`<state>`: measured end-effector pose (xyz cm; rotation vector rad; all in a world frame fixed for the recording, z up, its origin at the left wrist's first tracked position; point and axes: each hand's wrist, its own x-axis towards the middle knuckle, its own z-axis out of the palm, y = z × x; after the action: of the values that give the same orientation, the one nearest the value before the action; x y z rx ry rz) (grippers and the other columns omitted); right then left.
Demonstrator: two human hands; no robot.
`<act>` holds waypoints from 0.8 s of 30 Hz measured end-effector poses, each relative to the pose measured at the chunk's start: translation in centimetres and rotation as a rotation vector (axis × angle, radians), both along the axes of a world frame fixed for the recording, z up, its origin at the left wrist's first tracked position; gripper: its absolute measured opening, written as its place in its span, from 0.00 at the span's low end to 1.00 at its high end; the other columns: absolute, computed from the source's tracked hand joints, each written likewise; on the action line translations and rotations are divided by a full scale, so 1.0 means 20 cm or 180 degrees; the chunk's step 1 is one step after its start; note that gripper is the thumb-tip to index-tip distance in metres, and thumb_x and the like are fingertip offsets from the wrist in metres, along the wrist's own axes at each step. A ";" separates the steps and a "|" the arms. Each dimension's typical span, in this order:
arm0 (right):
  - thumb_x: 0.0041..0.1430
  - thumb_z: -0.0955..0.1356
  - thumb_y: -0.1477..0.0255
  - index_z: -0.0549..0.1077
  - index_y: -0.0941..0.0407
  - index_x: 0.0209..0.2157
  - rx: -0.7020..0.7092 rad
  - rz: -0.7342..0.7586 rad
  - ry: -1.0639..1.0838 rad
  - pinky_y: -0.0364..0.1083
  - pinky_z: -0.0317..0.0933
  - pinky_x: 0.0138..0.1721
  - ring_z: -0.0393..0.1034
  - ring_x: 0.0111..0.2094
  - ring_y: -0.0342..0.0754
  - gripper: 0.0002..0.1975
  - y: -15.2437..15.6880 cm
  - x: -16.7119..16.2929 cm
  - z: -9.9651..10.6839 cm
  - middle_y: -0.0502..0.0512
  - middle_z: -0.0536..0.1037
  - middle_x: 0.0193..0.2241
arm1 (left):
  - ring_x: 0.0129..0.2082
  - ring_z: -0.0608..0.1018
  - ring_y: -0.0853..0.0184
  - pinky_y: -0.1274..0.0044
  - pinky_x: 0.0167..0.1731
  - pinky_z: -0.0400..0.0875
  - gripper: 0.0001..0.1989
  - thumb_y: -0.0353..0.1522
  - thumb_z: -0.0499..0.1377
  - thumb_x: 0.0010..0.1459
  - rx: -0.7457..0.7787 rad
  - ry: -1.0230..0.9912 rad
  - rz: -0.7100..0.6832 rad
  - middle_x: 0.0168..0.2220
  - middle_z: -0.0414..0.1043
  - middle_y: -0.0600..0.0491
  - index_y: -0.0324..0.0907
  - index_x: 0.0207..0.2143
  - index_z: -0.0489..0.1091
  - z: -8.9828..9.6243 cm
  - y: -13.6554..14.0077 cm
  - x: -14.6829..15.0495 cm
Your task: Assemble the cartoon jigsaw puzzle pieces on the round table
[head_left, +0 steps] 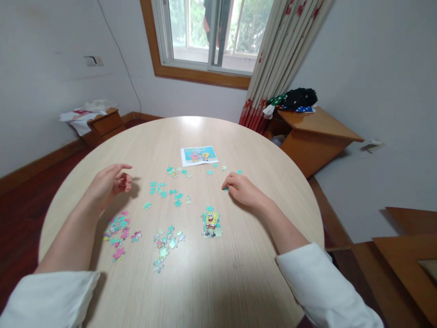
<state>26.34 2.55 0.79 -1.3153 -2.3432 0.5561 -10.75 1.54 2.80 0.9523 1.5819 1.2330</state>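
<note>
My right hand (pixel 241 187) rests low over the table, its fingertips pressed together on a small teal puzzle piece (pixel 225 188), mostly hidden under them. Raised above the left side of the table is my left hand (pixel 112 184), empty, its index finger stretched out and the others loosely bent. Between the hands lie loose teal puzzle pieces (pixel 164 194). Nearer to me is a joined section of puzzle (pixel 211 223) showing a yellow square cartoon figure. A printed reference picture (pixel 199 156) lies flat beyond the pieces.
Pink and teal pieces (pixel 119 226) lie beside my left forearm, and another pile (pixel 164 251) sits front centre. Several single pieces are scattered near the picture. The round wooden table (pixel 246 282) has a curved edge. A cabinet (pixel 317 127) with cloths stands beyond it, right.
</note>
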 end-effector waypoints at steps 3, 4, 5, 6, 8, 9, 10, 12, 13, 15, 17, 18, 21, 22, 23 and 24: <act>0.51 0.59 0.87 0.76 0.59 0.30 0.0044 -0.0007 0.0015 0.47 0.59 0.45 0.67 0.38 0.46 0.17 0.00 0.00 0.00 0.57 0.73 0.34 | 0.16 0.64 0.70 0.76 0.18 0.61 0.25 0.50 0.40 0.60 -0.0771 -0.0598 -0.0604 0.18 0.66 0.52 0.42 0.33 0.66 0.04 -0.04 -0.06; 0.51 0.59 0.87 0.76 0.59 0.30 0.0054 -0.0006 0.0019 0.47 0.59 0.45 0.68 0.38 0.46 0.17 0.00 -0.01 0.00 0.57 0.74 0.34 | 0.15 0.64 0.70 0.75 0.18 0.63 0.29 0.52 0.37 0.60 -0.0965 -0.0707 -0.0743 0.18 0.67 0.50 0.41 0.33 0.67 0.05 -0.06 -0.09; 0.51 0.59 0.87 0.76 0.59 0.30 0.0062 0.0000 0.0023 0.47 0.59 0.45 0.68 0.38 0.46 0.16 0.00 -0.01 0.00 0.57 0.74 0.34 | 0.15 0.63 0.70 0.73 0.19 0.64 0.31 0.54 0.35 0.59 -0.1109 -0.0800 -0.0904 0.19 0.68 0.49 0.41 0.32 0.67 0.06 -0.07 -0.11; 0.51 0.59 0.87 0.75 0.59 0.30 0.0072 0.0007 0.0026 0.46 0.59 0.44 0.68 0.38 0.46 0.16 0.00 -0.01 0.00 0.57 0.74 0.34 | 0.14 0.63 0.70 0.71 0.20 0.66 0.32 0.55 0.35 0.58 -0.1198 -0.0887 -0.1097 0.20 0.68 0.49 0.41 0.32 0.67 0.07 -0.09 -0.13; 0.51 0.59 0.87 0.75 0.59 0.30 0.0100 0.0034 0.0027 0.46 0.59 0.44 0.68 0.38 0.46 0.16 0.00 -0.01 -0.01 0.57 0.74 0.33 | 0.13 0.62 0.70 0.67 0.20 0.68 0.31 0.56 0.38 0.56 -0.1250 -0.1045 -0.1529 0.21 0.69 0.48 0.43 0.32 0.68 0.06 -0.12 -0.16; 0.51 0.59 0.87 0.75 0.59 0.30 0.0116 0.0051 0.0025 0.46 0.59 0.44 0.68 0.38 0.46 0.16 0.00 -0.01 -0.01 0.57 0.74 0.33 | 0.12 0.62 0.69 0.66 0.20 0.69 0.31 0.57 0.39 0.54 -0.1255 -0.1106 -0.1713 0.21 0.69 0.48 0.43 0.32 0.68 0.06 -0.13 -0.18; 0.51 0.59 0.87 0.75 0.59 0.30 0.0133 0.0065 0.0025 0.46 0.60 0.44 0.68 0.38 0.46 0.16 0.00 -0.01 -0.01 0.56 0.74 0.33 | 0.12 0.63 0.68 0.65 0.19 0.70 0.30 0.57 0.40 0.54 -0.1271 -0.1155 -0.1845 0.22 0.69 0.48 0.44 0.32 0.67 0.05 -0.13 -0.20; 0.51 0.59 0.86 0.75 0.59 0.30 0.0150 0.0089 0.0021 0.46 0.60 0.44 0.68 0.38 0.46 0.16 0.00 -0.01 -0.01 0.56 0.74 0.33 | 0.12 0.63 0.67 0.64 0.19 0.70 0.30 0.58 0.39 0.54 -0.1326 -0.1221 -0.1950 0.21 0.68 0.48 0.44 0.32 0.67 0.04 -0.14 -0.22; 0.51 0.59 0.86 0.75 0.59 0.30 0.0150 0.0096 0.0016 0.46 0.60 0.44 0.68 0.37 0.46 0.16 0.00 -0.01 -0.01 0.56 0.74 0.33 | 0.12 0.63 0.67 0.64 0.18 0.70 0.30 0.57 0.38 0.54 -0.1362 -0.1246 -0.1962 0.21 0.68 0.48 0.44 0.32 0.66 0.03 -0.14 -0.23; 0.51 0.59 0.86 0.75 0.59 0.31 0.0142 0.0104 0.0003 0.46 0.60 0.44 0.68 0.37 0.46 0.16 0.00 0.00 -0.01 0.56 0.74 0.33 | 0.12 0.63 0.67 0.64 0.18 0.70 0.29 0.56 0.38 0.55 -0.1408 -0.1300 -0.1958 0.21 0.67 0.48 0.44 0.32 0.66 0.02 -0.13 -0.24; 0.51 0.59 0.86 0.76 0.58 0.31 0.0135 0.0107 -0.0010 0.47 0.60 0.44 0.68 0.38 0.46 0.16 0.00 0.00 -0.01 0.56 0.75 0.34 | 0.13 0.64 0.67 0.65 0.18 0.70 0.27 0.55 0.40 0.56 -0.1481 -0.1368 -0.1973 0.20 0.66 0.49 0.45 0.32 0.65 0.01 -0.13 -0.24; 0.51 0.60 0.85 0.76 0.58 0.31 0.0133 0.0114 -0.0018 0.46 0.60 0.44 0.68 0.38 0.46 0.16 0.00 0.00 -0.01 0.56 0.75 0.34 | 0.14 0.64 0.67 0.65 0.19 0.71 0.26 0.54 0.41 0.56 -0.1539 -0.1409 -0.1980 0.20 0.66 0.50 0.45 0.32 0.65 0.01 -0.13 -0.23; 0.51 0.60 0.85 0.76 0.58 0.31 0.0129 0.0124 -0.0021 0.46 0.60 0.44 0.68 0.38 0.46 0.16 0.01 0.00 -0.02 0.56 0.75 0.34 | 0.14 0.63 0.68 0.66 0.19 0.72 0.22 0.51 0.46 0.57 -0.1752 -0.1507 -0.1907 0.20 0.65 0.50 0.44 0.32 0.66 0.02 -0.13 -0.22; 0.51 0.60 0.85 0.76 0.58 0.32 0.0121 0.0126 -0.0018 0.47 0.60 0.44 0.68 0.38 0.46 0.16 0.01 0.00 -0.02 0.56 0.75 0.34 | 0.14 0.63 0.68 0.67 0.19 0.71 0.21 0.50 0.47 0.58 -0.1790 -0.1518 -0.1845 0.20 0.66 0.50 0.44 0.32 0.66 0.02 -0.13 -0.21; 0.51 0.60 0.85 0.76 0.59 0.32 0.0109 0.0126 -0.0015 0.47 0.60 0.44 0.68 0.38 0.46 0.16 0.01 0.00 -0.03 0.56 0.75 0.34 | 0.13 0.62 0.68 0.67 0.18 0.71 0.20 0.49 0.47 0.58 -0.1806 -0.1506 -0.1791 0.20 0.66 0.50 0.44 0.33 0.66 0.02 -0.13 -0.20; 0.51 0.60 0.85 0.76 0.59 0.32 0.0099 0.0122 -0.0009 0.47 0.60 0.45 0.68 0.38 0.46 0.16 0.01 0.00 -0.03 0.57 0.75 0.35 | 0.13 0.62 0.68 0.67 0.17 0.71 0.19 0.48 0.47 0.58 -0.1797 -0.1475 -0.1751 0.20 0.66 0.49 0.43 0.33 0.67 0.03 -0.13 -0.19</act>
<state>26.31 2.76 0.25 -1.2607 -2.3744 0.5275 -14.61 -0.98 3.33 0.6092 1.0958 0.5196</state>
